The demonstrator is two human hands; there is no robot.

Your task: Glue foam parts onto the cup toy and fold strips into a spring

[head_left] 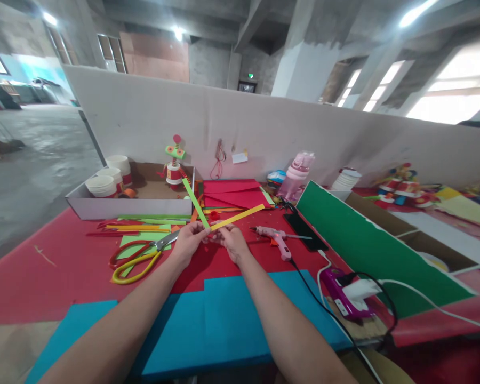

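Note:
Between the fingers of my left hand (pixel 190 242) is a green paper strip (pixel 195 202) that slants up and to the left. My right hand (pixel 232 241) pinches a yellow paper strip (pixel 240 216) pointing up and to the right. The two strips meet in a V at my fingertips; whether they are joined there I cannot tell. Scissors (pixel 138 258) with one red and one yellow handle lie left of my left hand, partly over green paper. A pink glue gun (pixel 278 239) with a glue stick in its back rests to the right of my right hand.
Behind the hands are red paper sheets (pixel 234 193) and loose strips (pixel 138 228). A box (pixel 132 208) holds paper cups (pixel 102 185) and a cup figure (pixel 174 172). To the right are a phone (pixel 310 234), a purple power strip (pixel 346 298), cords, a pink bottle (pixel 298 173) and a green-sided box (pixel 368 250).

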